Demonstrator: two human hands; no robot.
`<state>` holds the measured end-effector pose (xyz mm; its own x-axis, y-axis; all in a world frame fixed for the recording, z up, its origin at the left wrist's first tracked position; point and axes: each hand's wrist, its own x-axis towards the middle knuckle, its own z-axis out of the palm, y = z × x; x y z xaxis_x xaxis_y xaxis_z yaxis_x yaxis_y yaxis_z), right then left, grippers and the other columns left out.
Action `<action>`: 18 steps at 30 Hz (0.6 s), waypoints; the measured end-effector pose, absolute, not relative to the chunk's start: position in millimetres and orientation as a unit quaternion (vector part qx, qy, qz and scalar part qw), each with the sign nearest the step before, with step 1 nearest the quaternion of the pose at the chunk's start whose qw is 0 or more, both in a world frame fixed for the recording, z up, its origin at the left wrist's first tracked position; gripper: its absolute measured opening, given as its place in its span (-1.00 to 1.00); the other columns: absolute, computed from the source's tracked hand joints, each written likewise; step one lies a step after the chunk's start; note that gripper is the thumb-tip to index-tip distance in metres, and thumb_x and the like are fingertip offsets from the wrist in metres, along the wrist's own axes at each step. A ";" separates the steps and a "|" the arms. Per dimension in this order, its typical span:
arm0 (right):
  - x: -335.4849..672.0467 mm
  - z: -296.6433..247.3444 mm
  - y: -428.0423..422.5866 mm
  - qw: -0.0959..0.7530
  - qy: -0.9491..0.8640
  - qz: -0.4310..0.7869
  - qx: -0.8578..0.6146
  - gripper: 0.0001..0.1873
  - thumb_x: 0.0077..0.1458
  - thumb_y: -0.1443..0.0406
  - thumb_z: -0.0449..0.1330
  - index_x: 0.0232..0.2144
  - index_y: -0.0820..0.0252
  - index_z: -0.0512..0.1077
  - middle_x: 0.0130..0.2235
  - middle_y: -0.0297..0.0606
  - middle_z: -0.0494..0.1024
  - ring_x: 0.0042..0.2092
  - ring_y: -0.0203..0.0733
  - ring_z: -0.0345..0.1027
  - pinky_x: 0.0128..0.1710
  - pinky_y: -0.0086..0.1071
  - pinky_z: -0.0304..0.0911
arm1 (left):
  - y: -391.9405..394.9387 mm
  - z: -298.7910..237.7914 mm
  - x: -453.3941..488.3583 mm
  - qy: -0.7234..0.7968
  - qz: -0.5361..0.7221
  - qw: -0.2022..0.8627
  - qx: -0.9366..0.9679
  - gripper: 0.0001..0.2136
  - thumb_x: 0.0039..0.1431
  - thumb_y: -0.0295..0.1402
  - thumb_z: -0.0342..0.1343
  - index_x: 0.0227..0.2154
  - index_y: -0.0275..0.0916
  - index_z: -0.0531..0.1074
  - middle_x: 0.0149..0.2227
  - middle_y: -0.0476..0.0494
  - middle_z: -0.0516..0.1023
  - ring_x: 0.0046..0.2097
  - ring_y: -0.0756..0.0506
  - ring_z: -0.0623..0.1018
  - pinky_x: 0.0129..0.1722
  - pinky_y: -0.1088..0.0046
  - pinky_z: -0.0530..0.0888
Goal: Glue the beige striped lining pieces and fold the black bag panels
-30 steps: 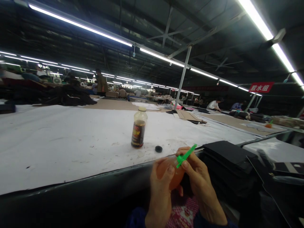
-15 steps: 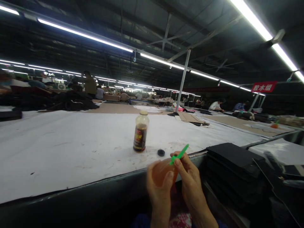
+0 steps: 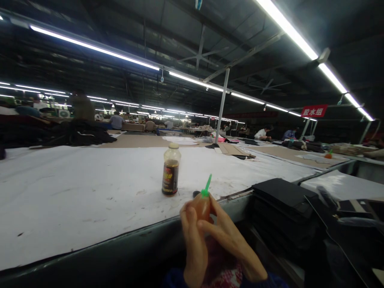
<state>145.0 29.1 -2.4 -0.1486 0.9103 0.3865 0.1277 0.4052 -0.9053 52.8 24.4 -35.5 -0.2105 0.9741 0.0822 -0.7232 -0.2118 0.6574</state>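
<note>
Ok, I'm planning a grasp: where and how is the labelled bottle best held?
The bottle is probably best gripped round its label, from the left: it stands upright, straight-sided there, with the black cap and squeeze bottle to its right.

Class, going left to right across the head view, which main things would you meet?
Dark cloth pile, labelled bottle, held green-nozzled squeeze bottle, metal pole, stack of black sheets, small distant orange container.
</note>
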 end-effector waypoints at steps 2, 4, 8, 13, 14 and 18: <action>146.4 -3.9 36.5 0.510 -0.657 0.376 -0.409 -0.12 -0.01 0.08 0.42 0.31 0.09 0.23 0.15 -0.10 0.50 0.13 0.07 0.42 0.10 -0.04 0.37 | 29.9 -38.4 55.0 0.228 0.727 0.592 0.262 -0.44 0.20 0.13 0.15 0.13 -0.06 0.24 0.25 -0.21 0.39 0.26 -0.21 0.44 0.07 0.37 0.48; 151.0 -2.6 48.3 0.517 -0.653 0.356 -0.423 -0.10 -0.08 0.09 0.45 0.28 0.11 0.26 0.14 -0.10 0.52 0.13 0.09 0.42 0.12 -0.01 0.35 | 37.5 -37.3 57.3 0.215 0.712 0.590 0.314 -0.37 0.21 0.18 0.08 0.18 -0.10 0.18 0.29 -0.31 0.35 0.27 -0.27 0.43 0.11 0.27 0.48; 168.1 5.9 80.5 0.535 -0.655 0.324 -0.423 -0.05 -0.17 0.09 0.49 0.24 0.13 0.27 0.06 -0.13 0.56 0.06 0.06 0.47 0.12 -0.03 0.35 | 53.1 -25.5 54.2 0.243 0.682 0.553 0.413 -0.27 0.21 0.19 0.06 0.26 -0.21 0.18 0.26 -0.49 0.38 0.16 -0.38 0.54 -0.09 0.12 0.61; 195.4 8.8 135.8 0.562 -0.625 0.246 -0.482 -0.03 -0.16 0.08 0.48 0.26 0.12 0.21 0.08 -0.12 0.52 0.04 0.05 0.46 0.07 -0.04 0.39 | 76.1 -3.6 16.3 0.363 0.714 0.385 0.459 -0.47 0.14 -0.19 0.29 0.13 -0.22 0.34 0.25 -0.42 0.35 0.26 -0.37 0.41 0.10 0.09 0.50; 201.4 7.0 147.6 0.566 -0.613 0.219 -0.505 -0.06 -0.12 0.10 0.47 0.26 0.13 0.22 0.09 -0.10 0.50 0.06 0.06 0.44 0.09 0.00 0.36 | 82.5 2.3 6.0 0.396 0.725 0.331 0.455 -0.45 0.13 -0.27 0.28 0.16 -0.21 0.30 0.30 -0.40 0.27 0.30 -0.36 0.35 0.19 0.06 0.43; 225.1 -5.9 185.9 0.562 -0.577 0.117 -0.581 -0.46 0.21 0.15 0.30 0.17 0.16 0.33 0.17 -0.09 0.40 0.13 0.05 0.36 0.13 0.09 0.30 | 113.7 28.6 -23.8 0.493 0.717 0.170 0.463 -0.27 0.08 -0.44 0.28 0.29 -0.29 0.11 0.35 -0.44 0.13 0.41 -0.34 0.11 0.38 0.03 0.11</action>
<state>225.1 185.9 -5.9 0.3062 0.8018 0.5132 0.5386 0.2986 -0.7879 -23.8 113.7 28.6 -0.5135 0.7005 0.4956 0.2127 -0.4556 0.8644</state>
